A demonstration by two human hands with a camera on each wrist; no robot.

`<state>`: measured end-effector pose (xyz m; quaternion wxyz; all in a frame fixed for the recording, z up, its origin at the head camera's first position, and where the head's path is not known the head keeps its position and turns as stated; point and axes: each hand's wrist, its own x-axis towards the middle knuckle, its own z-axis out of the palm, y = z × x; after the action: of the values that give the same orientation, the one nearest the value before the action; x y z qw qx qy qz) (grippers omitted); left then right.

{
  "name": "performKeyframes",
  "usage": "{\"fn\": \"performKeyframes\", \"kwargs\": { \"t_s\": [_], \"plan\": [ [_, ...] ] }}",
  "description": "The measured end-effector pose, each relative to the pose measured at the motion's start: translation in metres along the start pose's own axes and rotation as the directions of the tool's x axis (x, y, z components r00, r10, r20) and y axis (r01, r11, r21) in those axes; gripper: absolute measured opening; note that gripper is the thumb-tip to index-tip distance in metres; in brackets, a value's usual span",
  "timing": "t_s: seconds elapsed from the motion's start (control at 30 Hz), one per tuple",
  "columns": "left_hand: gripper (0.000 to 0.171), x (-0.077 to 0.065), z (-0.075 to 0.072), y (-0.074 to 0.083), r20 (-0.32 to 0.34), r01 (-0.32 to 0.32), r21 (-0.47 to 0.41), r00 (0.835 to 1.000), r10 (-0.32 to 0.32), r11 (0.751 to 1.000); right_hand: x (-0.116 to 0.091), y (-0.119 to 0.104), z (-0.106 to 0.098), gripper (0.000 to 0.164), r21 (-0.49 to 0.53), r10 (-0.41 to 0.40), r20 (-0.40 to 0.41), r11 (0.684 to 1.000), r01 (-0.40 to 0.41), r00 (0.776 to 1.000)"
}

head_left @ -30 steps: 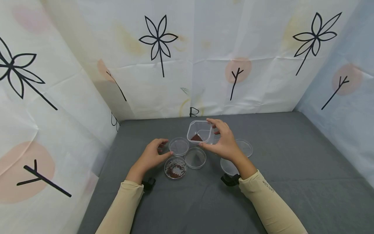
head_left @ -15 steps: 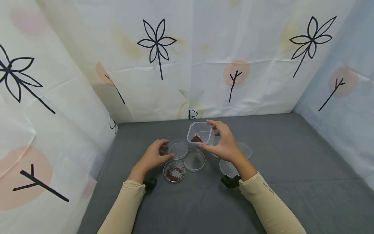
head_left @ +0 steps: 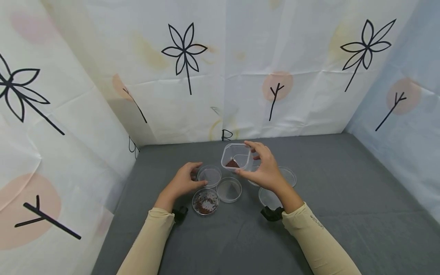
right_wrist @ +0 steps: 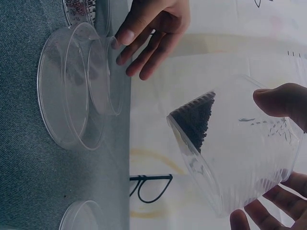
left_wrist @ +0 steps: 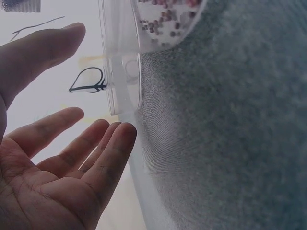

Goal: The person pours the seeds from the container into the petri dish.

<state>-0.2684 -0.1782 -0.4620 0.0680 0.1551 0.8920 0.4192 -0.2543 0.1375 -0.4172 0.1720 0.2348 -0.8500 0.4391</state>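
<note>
In the head view my right hand [head_left: 264,168] holds a clear square plastic tub [head_left: 237,152] by its sides, tilted above the table. Dark reddish-brown granules [right_wrist: 195,120] have gathered in one corner of the tub. My left hand [head_left: 182,179], thumb and fingers spread apart, hovers by a clear petri dish [head_left: 209,175] on the left; contact with its rim cannot be made out. In front of that dish, another petri dish [head_left: 205,201] has brown granules scattered over its bottom. Right beside these two stands a third petri dish [head_left: 229,190] with no granules visible.
Right of the group lie more clear round dishes or lids: one [head_left: 288,175] behind my right wrist, one [head_left: 269,198] under it, another partly hidden by the hand. A dark grey cloth [head_left: 343,183] covers the table. Printed white curtains [head_left: 237,107] stand behind and at both sides.
My left hand has shifted slightly to the right beside the dishes. The right hand keeps its hold on the tilted tub almost unmoved. The head view has tipped up a little.
</note>
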Motion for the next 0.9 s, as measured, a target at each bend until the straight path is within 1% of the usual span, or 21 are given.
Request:
{"fn": "performKeyframes", "kwargs": {
  "t_s": [0.23, 0.4, 0.53, 0.67, 0.9],
  "plan": [
    [0.077, 0.007, 0.005, -0.001, 0.009, 0.006, 0.008, 1.000, -0.006, 1.000, -0.001, 0.002, -0.001, 0.090, -0.014, 0.017, 0.010, 1.000, -0.017, 1.000],
    [0.080, 0.012, 0.008, -0.003, 0.017, 0.001, 0.019, 1.000, -0.001, 1.000, -0.001, 0.003, -0.002, 0.090, -0.014, 0.007, 0.002, 1.000, -0.006, 1.000],
    [0.084, 0.011, 0.007, -0.005, 0.016, 0.006, 0.024, 1.000, -0.007, 1.000, 0.001, 0.004, -0.001, 0.089, -0.012, -0.017, -0.005, 1.000, 0.017, 1.000],
    [0.084, 0.012, 0.007, -0.005, 0.014, -0.003, 0.027, 1.000, 0.003, 1.000, 0.001, 0.005, -0.001, 0.089, -0.022, -0.016, -0.005, 1.000, 0.016, 1.000],
    [0.084, 0.012, 0.008, -0.009, 0.060, 0.006, 0.059, 0.998, -0.010, 0.998, 0.000, 0.003, 0.002, 0.090, -0.028, 0.004, 0.009, 1.000, -0.004, 1.000]
  ]
}}
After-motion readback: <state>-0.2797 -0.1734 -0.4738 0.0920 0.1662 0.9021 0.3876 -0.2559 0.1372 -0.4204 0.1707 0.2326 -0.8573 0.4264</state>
